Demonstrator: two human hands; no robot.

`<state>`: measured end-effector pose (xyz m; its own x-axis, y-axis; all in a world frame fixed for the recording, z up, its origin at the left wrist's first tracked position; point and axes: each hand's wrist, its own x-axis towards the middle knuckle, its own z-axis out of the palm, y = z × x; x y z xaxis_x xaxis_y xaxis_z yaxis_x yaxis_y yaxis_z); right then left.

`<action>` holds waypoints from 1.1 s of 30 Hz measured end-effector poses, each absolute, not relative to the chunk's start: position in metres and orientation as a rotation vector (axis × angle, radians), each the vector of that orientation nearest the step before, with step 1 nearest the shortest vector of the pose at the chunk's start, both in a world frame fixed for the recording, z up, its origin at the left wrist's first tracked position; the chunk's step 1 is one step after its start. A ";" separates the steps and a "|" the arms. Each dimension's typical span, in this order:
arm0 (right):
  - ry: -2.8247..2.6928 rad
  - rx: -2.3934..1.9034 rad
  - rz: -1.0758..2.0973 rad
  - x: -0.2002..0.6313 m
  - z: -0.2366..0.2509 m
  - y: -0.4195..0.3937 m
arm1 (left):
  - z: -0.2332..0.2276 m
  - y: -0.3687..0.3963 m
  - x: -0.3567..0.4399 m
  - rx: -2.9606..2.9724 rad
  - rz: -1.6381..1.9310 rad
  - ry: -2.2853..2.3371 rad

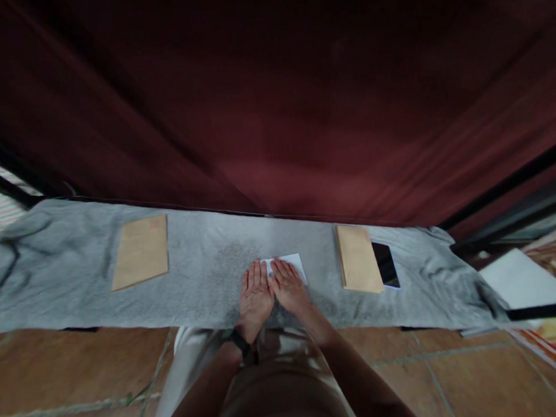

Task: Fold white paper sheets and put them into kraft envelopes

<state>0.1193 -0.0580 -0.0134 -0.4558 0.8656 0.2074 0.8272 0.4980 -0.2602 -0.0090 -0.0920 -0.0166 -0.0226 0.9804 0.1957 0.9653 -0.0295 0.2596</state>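
Note:
A small sheet of white paper (295, 259) lies on the grey cloth in front of me, partly covered by my hands. My left hand (256, 294) is flat, fingers stretched out, its fingertips by the paper's left edge. Flat over the middle of the sheet rests my right hand (289, 288), its fingers straight. The two hands touch or nearly touch at the thumbs. A watch with a dark band (240, 342) is on my left wrist.
The grey cloth (205, 258) covers a long narrow surface. On it lie a brown envelope (142, 251) at left, a stack of brown envelopes (359, 259) at right, and a dark phone (385, 264) beside the stack. A dark red curtain (272, 126) hangs behind. White paper (526, 285) lies at far right.

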 end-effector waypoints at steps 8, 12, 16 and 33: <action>-2.352 -1.503 -0.051 0.164 -0.026 -0.050 | -0.018 -0.091 -0.011 2.187 0.586 2.165; -2.323 -1.516 -0.107 0.178 -0.030 -0.049 | -0.019 -0.092 -0.013 2.191 0.611 2.180; -2.305 -1.548 -0.096 0.181 -0.028 -0.051 | -0.020 -0.092 -0.015 2.201 0.617 2.198; -2.318 -1.487 0.041 0.150 -0.017 -0.088 | -0.001 -0.088 -0.023 1.569 0.944 1.957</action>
